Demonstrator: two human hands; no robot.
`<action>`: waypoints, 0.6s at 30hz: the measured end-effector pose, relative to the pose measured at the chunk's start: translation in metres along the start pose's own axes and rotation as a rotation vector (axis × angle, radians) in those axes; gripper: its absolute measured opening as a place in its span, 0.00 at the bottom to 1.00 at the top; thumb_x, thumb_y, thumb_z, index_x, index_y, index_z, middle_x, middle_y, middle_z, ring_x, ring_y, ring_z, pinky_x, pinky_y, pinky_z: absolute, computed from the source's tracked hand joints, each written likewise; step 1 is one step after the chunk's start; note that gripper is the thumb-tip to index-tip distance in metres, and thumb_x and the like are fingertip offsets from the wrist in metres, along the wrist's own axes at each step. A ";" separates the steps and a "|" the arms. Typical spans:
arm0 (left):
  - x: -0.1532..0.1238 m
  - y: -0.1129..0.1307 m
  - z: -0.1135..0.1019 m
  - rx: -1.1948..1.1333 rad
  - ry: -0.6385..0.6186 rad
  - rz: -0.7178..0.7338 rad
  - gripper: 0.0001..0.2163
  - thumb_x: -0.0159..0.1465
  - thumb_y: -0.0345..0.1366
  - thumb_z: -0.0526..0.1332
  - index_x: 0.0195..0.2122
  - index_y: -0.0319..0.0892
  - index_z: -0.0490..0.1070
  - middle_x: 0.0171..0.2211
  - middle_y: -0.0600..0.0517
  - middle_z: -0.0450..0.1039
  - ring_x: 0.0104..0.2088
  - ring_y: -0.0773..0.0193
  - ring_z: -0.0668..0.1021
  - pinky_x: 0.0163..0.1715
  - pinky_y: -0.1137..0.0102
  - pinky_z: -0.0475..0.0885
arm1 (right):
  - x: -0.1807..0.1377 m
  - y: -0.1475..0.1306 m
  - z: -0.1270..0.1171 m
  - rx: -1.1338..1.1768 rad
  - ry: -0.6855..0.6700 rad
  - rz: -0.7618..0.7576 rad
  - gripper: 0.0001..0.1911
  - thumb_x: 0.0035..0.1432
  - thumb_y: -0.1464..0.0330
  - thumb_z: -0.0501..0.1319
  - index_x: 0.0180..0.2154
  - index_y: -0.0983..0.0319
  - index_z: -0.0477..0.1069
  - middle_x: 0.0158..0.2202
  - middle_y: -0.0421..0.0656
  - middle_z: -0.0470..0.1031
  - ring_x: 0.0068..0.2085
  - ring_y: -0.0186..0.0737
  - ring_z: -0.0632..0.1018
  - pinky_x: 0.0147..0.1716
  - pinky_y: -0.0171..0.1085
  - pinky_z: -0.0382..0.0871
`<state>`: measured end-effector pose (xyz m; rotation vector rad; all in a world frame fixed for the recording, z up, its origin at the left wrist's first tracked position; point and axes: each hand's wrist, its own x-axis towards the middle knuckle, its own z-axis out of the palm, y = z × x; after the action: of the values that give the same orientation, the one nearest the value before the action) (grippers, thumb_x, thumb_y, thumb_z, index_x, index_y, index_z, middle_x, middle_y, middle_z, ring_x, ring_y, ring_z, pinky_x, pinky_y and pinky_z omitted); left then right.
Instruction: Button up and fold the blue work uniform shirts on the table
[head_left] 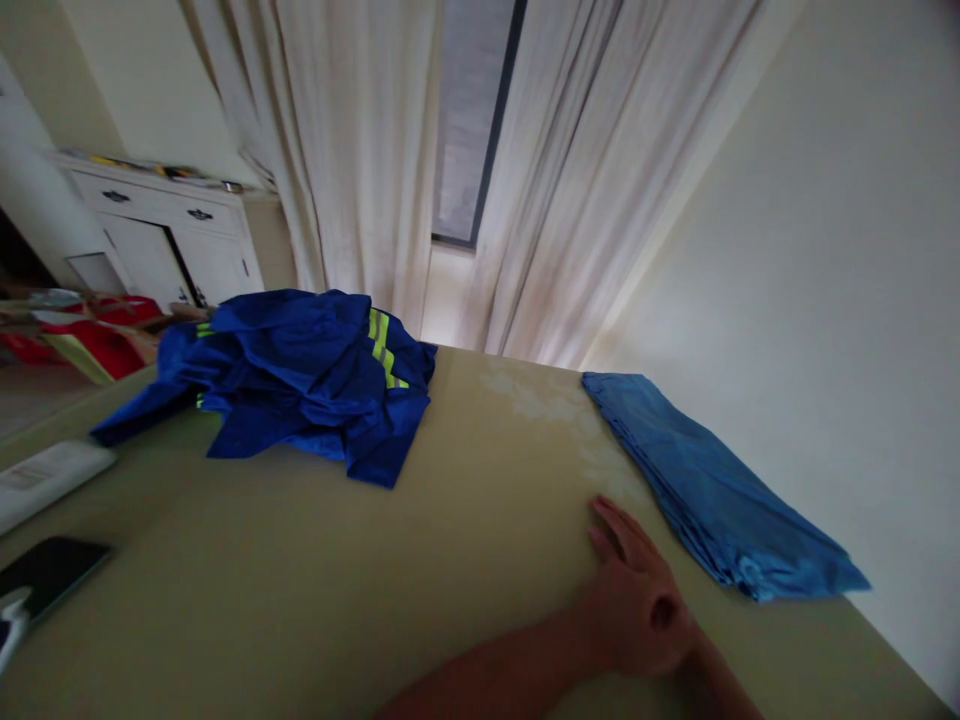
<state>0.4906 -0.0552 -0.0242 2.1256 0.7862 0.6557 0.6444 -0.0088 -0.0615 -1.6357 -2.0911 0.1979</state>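
My hands overlap above the right part of the table. My left hand [634, 615] comes in from the lower middle and lies across my right hand [626, 535], whose forearm enters from the lower right. The fingers reaching up and left appear to belong to my right hand; they are stretched out and hold nothing visible. How my left fingers are bent is hard to make out in the overlap and blur. Nearest to both hands, on the right, is a folded blue cloth garment [720, 490]. A crumpled dark blue garment [300, 370] with yellow-green reflective strips lies at the back left.
The beige table [450, 540] has pale patches near its back edge. At left are a white pack [49, 480], a black phone [56, 575] and a white object [13, 620] cut off by the frame. Beyond stand a white cabinet [176, 240], red bags [112, 335] and curtains [360, 150]; a wall borders the right.
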 end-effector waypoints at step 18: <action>-0.199 -0.096 -0.425 0.825 0.617 -0.934 0.17 0.70 0.45 0.56 0.50 0.41 0.78 0.48 0.39 0.80 0.49 0.44 0.79 0.50 0.58 0.69 | -0.012 -0.029 0.001 -0.092 0.091 0.103 0.27 0.66 0.52 0.51 0.56 0.60 0.75 0.59 0.51 0.76 0.61 0.54 0.75 0.64 0.55 0.65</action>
<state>0.0437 0.0565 0.1069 1.8190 2.5183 0.4806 0.6208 -0.0277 -0.0540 -1.7737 -1.9768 0.0606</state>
